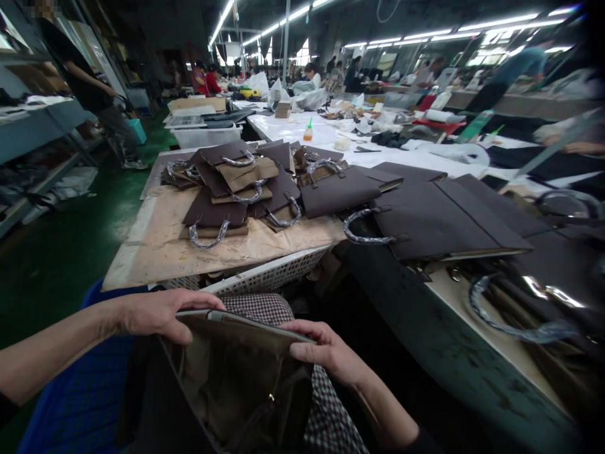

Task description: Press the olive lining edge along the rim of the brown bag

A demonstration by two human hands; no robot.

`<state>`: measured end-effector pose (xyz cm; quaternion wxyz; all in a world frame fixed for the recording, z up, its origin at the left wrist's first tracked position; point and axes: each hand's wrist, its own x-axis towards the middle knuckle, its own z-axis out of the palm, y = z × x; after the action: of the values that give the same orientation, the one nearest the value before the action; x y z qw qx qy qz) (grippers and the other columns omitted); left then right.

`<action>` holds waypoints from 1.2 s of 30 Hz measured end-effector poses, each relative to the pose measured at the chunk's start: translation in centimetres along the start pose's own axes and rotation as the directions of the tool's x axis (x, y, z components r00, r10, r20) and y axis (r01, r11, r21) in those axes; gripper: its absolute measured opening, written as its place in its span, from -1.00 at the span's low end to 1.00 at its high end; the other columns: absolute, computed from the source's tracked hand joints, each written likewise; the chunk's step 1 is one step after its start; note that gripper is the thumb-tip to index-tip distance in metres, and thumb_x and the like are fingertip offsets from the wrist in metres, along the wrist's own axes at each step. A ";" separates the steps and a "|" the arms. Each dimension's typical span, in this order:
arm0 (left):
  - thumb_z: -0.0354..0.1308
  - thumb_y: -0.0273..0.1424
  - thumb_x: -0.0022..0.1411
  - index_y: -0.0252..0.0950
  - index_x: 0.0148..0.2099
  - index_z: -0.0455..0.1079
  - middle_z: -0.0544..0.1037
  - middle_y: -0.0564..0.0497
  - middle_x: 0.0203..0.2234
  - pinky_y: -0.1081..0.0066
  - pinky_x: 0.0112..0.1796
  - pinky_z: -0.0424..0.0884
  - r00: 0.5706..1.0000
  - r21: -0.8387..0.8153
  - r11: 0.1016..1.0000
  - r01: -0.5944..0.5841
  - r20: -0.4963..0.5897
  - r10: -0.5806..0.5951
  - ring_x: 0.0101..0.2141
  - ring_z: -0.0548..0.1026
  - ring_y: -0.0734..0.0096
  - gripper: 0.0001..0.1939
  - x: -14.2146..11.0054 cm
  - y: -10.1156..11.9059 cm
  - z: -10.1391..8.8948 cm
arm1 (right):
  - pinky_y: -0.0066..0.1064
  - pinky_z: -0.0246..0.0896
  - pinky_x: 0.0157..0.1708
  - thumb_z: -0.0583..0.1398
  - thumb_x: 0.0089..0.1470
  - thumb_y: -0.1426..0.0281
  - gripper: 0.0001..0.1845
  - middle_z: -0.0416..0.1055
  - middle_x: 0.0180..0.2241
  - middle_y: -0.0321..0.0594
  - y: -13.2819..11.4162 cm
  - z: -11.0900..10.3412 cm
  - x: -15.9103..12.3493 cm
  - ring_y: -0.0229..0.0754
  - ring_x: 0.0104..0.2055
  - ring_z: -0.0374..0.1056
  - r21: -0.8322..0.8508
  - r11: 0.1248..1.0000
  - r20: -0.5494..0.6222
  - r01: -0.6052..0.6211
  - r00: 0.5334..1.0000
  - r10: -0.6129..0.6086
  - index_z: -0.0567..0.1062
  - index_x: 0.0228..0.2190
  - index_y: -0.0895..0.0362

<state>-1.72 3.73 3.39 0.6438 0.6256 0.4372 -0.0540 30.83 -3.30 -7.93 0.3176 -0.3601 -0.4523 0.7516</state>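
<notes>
A dark brown handbag (241,378) stands in my lap with its mouth spread, so the olive-brown lining and a small metal zip pull inside can be seen. My left hand (165,315) grips the bag's rim at the upper left corner, thumb inside and fingers over the outer edge. Along the same rim, on the right, my right hand (321,347) pinches the edge between thumb and fingers. The lower part of the bag runs out of the picture. Checked cloth (331,410) covers my legs beneath it.
Several brown handbags (274,189) with wrapped handles lie heaped on the brown-topped table (155,246) ahead. More bags (449,214) are stacked at the right. A white basket (278,271) sits under the table edge, a blue crate (85,384) at my left. A person (89,82) stands far left.
</notes>
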 end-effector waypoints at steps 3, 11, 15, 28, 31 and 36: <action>0.27 -0.23 0.10 -0.11 0.05 0.43 0.58 0.09 -0.14 0.42 -0.15 0.40 0.999 0.083 0.997 0.000 -0.036 0.003 -0.09 0.51 0.16 -0.57 0.9 -0.2 -0.5 | -0.30 0.33 -0.13 0.35 0.00 0.21 -0.57 0.55 -0.20 -0.21 0.2 0.3 0.1 -0.10 -0.18 0.46 -0.005 1.000 -0.051 -0.003 0.999 0.003 0.59 -0.08 0.09; 0.13 -0.06 0.25 -0.20 -0.09 0.48 0.55 0.08 -0.28 0.46 -0.24 0.34 0.995 0.143 0.990 -0.005 -0.096 0.019 -0.22 0.48 0.26 -0.65 3.4 -2.4 -1.0 | -0.37 0.33 -0.20 0.37 -0.01 0.22 -0.57 0.55 -0.23 -0.21 1.4 0.2 0.9 -0.17 -0.25 0.44 0.012 0.998 -0.153 -0.066 0.986 0.067 0.59 -0.08 0.08; 0.15 -0.11 0.25 -0.20 -0.09 0.49 0.57 0.08 -0.26 0.44 -0.23 0.35 0.995 0.141 0.990 -0.013 -0.091 0.026 -0.21 0.49 0.24 -0.68 3.6 -2.3 -1.1 | -0.38 0.33 -0.23 0.38 -0.03 0.21 -0.57 0.55 -0.26 -0.23 1.1 -0.1 1.3 -0.18 -0.27 0.44 -0.020 0.997 -0.160 -0.075 0.985 0.071 0.60 -0.11 0.10; 0.14 -0.06 0.26 -0.17 -0.15 0.53 0.59 0.11 -0.36 0.46 -0.32 0.36 0.988 0.196 0.980 0.028 -0.154 0.003 -0.28 0.52 0.25 -0.67 5.2 -2.6 -1.3 | -0.40 0.34 -0.25 0.40 -0.05 0.23 -0.56 0.57 -0.26 -0.24 1.4 -0.7 2.0 -0.21 -0.30 0.45 0.005 0.997 -0.190 -0.080 0.979 0.080 0.60 -0.11 0.11; 0.14 -0.05 0.26 -0.16 -0.15 0.55 0.62 0.09 -0.32 0.44 -0.28 0.39 0.991 0.172 0.985 0.014 -0.131 0.009 -0.24 0.55 0.20 -0.67 5.4 -2.8 -1.4 | -0.35 0.37 -0.18 0.39 -0.04 0.23 -0.53 0.59 -0.23 -0.22 1.3 -1.1 1.9 -0.18 -0.27 0.48 0.034 0.995 -0.159 -0.096 0.982 0.100 0.59 -0.07 0.10; 0.19 -0.08 0.25 -0.09 -0.04 0.57 0.66 0.08 -0.19 0.38 -0.14 0.44 0.997 0.113 0.993 0.023 -0.073 -0.014 -0.12 0.57 0.11 -0.67 5.9 -3.7 -1.9 | -0.23 0.34 0.00 0.42 -0.08 0.24 -0.48 0.60 -0.16 -0.16 0.9 -2.0 2.0 -0.10 -0.15 0.51 0.054 0.992 -0.068 -0.114 0.991 0.117 0.60 -0.05 0.11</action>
<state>-1.29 7.39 -2.80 0.5903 0.6589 0.4622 -0.0623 31.32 -1.19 -9.96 0.2983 -0.4040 -0.4001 0.7666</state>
